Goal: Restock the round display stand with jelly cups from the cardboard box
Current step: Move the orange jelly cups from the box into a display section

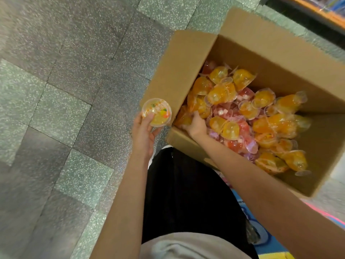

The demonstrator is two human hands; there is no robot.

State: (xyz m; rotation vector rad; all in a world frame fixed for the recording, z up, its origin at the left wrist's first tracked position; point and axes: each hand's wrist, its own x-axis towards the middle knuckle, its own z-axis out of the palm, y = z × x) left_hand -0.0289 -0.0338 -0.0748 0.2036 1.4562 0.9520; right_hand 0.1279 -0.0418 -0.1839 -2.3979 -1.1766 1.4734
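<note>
Right hand (196, 125) is down in the cardboard box (186, 58), fingers curled into the near-left corner of the jelly cup pile (248, 113); probably pinching one, fingertips hidden. Left hand (144, 133) holds a sealed yellow cup (156, 112), lid up, just outside the box wall. Cups: glossy, rounded plastic, loosely heaped. Display stand not visible.

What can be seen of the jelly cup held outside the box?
The jelly cup is a small round clear plastic cup of yellow jelly, with a film lid printed in orange, green and red. The print is too blurred to read. The lid faces the camera, tilted slightly. The left hand holds it from below, thumb on the lid's near edge and fingers under the far side. It sits above the floor, just left of the box wall, apart from the cups inside.
</note>
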